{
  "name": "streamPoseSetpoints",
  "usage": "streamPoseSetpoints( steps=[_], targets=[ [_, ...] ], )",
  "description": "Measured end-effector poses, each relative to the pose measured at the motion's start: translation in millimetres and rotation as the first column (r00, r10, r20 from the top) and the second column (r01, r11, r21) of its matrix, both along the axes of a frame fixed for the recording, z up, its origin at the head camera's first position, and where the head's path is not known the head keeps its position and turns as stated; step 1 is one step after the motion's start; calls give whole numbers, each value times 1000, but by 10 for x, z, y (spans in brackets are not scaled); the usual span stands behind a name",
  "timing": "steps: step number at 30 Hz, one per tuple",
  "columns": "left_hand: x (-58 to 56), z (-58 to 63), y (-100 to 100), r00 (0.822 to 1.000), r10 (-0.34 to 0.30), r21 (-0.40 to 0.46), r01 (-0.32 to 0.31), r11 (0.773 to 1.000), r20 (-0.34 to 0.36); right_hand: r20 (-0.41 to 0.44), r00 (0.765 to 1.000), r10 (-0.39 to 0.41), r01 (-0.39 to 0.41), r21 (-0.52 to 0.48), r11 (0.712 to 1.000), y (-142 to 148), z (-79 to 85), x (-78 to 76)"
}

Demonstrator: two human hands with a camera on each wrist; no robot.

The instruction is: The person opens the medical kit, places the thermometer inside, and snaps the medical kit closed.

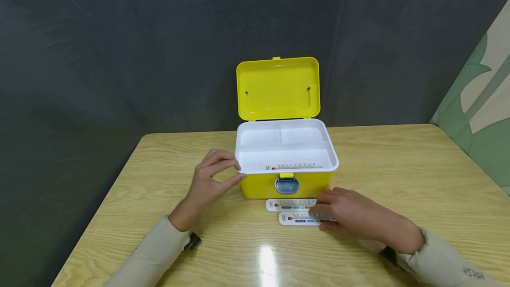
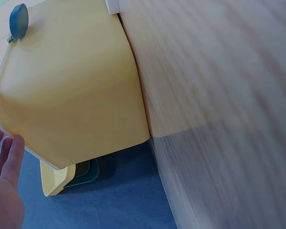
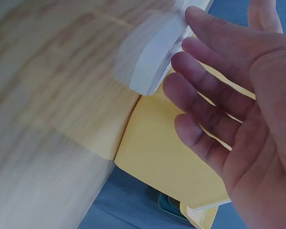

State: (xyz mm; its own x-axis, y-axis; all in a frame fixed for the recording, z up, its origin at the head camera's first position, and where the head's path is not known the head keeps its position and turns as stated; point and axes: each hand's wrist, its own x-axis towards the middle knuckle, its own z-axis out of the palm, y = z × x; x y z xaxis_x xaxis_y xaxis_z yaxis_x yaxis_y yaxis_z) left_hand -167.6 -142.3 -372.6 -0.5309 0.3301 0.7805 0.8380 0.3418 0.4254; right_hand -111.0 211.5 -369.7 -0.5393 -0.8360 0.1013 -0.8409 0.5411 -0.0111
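Observation:
A yellow storage box (image 1: pixel 255 187) with a blue-grey latch (image 1: pixel 287 185) stands on the table, its lid (image 1: pixel 279 87) raised. Inside its top sits a white divided tray (image 1: pixel 260 158), with one thermometer (image 1: pixel 296 167) lying in the front compartment. My left hand (image 1: pixel 213 178) pinches the tray's front left corner, thumb outside and fingers over the rim. Two white thermometers, a rear one (image 1: pixel 284 205) and a front one (image 1: pixel 292 219), lie side by side before the box. My right hand (image 1: pixel 346 211) is over their right ends, hiding them; its fingers (image 3: pixel 181 90) look relaxed and slightly bent.
The wooden table (image 1: pixel 191 260) reaches out on both sides of the box. A dark cloth (image 1: pixel 159 48) hangs behind it, and a green leaf-patterned panel (image 1: pixel 486 114) is at the right.

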Motion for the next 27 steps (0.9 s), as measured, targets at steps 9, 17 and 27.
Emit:
streamPoseSetpoints(
  steps=[9,17,27],
  targets=[
    [-2,3,1,1000,3,-6,-3,1000,6,37,999,-22,23,-37,999,-2,-13,13],
    [1,-1,7,1000,6,-5,-6,1000,1,73,996,-48,50,-24,998,-9,-8,12],
    [1,-8,0,1000,13,-5,-13,1000,7,115,993,-12,19,-60,998,-21,4,13]
  ],
)
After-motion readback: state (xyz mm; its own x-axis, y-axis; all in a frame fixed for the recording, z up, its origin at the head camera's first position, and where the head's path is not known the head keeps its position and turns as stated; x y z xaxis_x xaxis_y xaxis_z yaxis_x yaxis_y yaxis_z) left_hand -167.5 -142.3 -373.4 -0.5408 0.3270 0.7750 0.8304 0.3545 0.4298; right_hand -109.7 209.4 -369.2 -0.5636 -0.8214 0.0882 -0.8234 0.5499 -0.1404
